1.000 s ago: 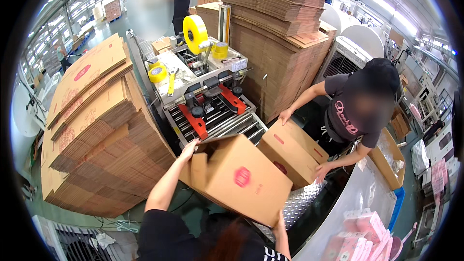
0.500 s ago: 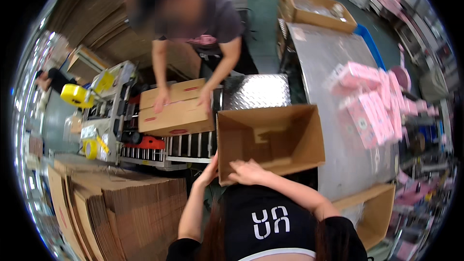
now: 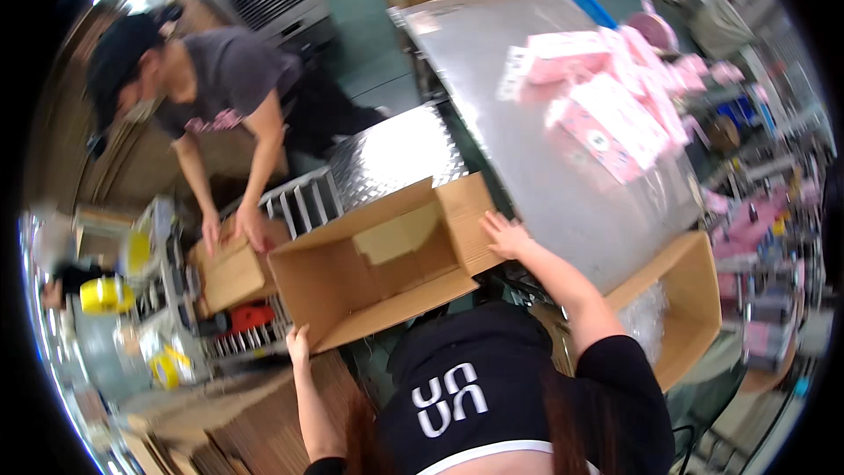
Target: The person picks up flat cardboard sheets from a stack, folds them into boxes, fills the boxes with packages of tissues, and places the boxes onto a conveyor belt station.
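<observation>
There lay the open carton (image 3: 387,259), right between both hands, long axis running from the left hand (image 3: 299,345) toward the right hand (image 3: 505,236). The right spread its fingers on the outfolded flap (image 3: 466,215); the left touched the near corner, pinching or not, impossible to tell.
</observation>
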Demonstrator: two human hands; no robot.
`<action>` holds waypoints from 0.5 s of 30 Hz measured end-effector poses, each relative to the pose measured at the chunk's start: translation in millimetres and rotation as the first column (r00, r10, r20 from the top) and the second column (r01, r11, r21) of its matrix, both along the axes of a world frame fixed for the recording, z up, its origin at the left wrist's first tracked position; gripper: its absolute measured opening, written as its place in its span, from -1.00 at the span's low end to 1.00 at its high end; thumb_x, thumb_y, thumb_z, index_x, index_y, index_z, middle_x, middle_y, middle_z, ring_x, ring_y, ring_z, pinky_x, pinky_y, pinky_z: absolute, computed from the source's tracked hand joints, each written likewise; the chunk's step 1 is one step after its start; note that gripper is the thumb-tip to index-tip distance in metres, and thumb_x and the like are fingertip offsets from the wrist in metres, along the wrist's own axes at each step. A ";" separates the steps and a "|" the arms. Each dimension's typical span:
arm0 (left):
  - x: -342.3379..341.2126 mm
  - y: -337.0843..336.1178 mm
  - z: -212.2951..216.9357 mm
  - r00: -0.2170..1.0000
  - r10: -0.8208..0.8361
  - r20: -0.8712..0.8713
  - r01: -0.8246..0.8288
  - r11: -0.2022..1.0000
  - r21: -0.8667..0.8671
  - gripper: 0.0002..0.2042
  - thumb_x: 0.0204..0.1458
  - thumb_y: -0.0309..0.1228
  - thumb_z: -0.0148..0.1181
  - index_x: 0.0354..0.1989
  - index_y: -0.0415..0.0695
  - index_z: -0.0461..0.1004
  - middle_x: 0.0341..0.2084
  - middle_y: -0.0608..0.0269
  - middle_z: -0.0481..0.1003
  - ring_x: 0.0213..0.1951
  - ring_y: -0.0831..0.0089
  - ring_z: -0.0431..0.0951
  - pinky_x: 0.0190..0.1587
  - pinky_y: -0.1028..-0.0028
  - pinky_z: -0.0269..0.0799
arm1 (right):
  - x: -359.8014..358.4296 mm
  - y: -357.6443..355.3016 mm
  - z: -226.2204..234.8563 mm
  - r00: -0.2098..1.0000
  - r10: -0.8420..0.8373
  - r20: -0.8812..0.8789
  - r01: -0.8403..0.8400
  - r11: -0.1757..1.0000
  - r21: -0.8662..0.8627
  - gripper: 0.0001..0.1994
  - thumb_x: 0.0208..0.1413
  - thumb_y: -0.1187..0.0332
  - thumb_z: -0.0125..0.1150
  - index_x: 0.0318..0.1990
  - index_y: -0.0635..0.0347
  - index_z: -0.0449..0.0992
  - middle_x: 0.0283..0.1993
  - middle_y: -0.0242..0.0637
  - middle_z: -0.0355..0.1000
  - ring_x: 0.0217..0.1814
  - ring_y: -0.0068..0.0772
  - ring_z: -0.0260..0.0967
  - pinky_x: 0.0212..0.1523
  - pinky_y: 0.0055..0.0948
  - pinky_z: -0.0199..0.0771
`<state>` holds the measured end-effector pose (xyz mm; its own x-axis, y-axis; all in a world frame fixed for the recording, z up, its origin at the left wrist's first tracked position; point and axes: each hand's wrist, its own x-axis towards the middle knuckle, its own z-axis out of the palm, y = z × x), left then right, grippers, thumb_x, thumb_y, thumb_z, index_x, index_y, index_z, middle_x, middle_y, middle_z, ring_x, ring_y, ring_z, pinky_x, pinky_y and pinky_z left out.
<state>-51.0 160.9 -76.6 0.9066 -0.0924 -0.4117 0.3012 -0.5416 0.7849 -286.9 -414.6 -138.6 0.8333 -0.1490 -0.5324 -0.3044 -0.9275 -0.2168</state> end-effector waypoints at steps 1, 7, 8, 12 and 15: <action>11.4 -23.4 -1.6 0.999 0.016 -0.031 -0.015 0.999 0.047 -0.68 0.05 -0.41 0.15 -0.06 -0.34 0.55 -0.20 0.22 0.60 -0.13 0.45 0.51 0.00 0.46 0.36 | -0.8 -1.9 -11.6 0.971 -0.164 -0.175 0.187 0.975 0.118 -0.13 0.19 0.08 0.07 0.50 -0.01 -0.35 0.59 -0.13 -0.45 0.57 -0.05 -0.19 0.43 0.05 0.00; 34.6 -95.9 -21.6 0.905 -0.354 -0.238 0.304 0.926 -0.223 -0.66 0.07 -0.33 0.29 -0.14 -0.39 0.53 -0.33 0.11 0.59 -0.28 0.37 0.62 -0.26 0.48 0.57 | 4.9 -29.9 11.8 0.855 -0.519 -0.002 0.391 0.641 0.661 -0.58 0.22 0.29 0.09 0.17 0.31 0.37 0.07 0.00 0.49 0.03 -0.17 0.53 0.09 -0.23 0.47; 13.4 -115.8 -17.9 0.919 -0.301 -0.255 0.255 0.946 -0.200 -0.62 0.08 -0.24 0.29 -0.16 -0.39 0.53 -0.36 0.14 0.59 -0.34 0.41 0.61 -0.32 0.50 0.55 | -17.0 -29.6 62.4 0.703 -0.710 -0.033 0.365 0.321 0.874 -0.63 0.23 0.25 0.10 0.09 0.31 0.44 0.01 -0.06 0.53 -0.02 -0.25 0.54 0.05 -0.27 0.50; -6.2 -135.4 -21.1 0.928 -0.362 -0.087 0.369 0.926 0.086 -0.43 0.15 -0.02 0.21 -0.06 -0.43 0.48 -0.24 0.08 0.56 -0.29 0.47 0.50 -0.24 0.45 0.44 | -181.5 -43.7 125.0 -0.345 -0.547 0.763 0.820 0.219 0.528 -0.76 0.13 0.46 0.18 -0.03 0.25 0.51 -0.18 -0.23 0.55 -0.11 -0.33 0.52 -0.03 -0.37 0.49; -49.7 -171.8 40.8 0.525 -0.664 0.532 0.184 0.699 0.692 -0.39 0.20 -0.18 0.14 0.35 -0.22 0.15 0.25 -0.15 0.24 0.28 0.08 0.26 0.25 0.17 0.17 | -330.8 -6.1 128.7 -0.435 -0.641 0.633 0.891 -0.203 0.406 -0.55 -0.02 0.44 0.29 0.09 0.21 0.42 -0.03 -0.12 0.52 0.06 -0.20 0.48 0.10 -0.26 0.45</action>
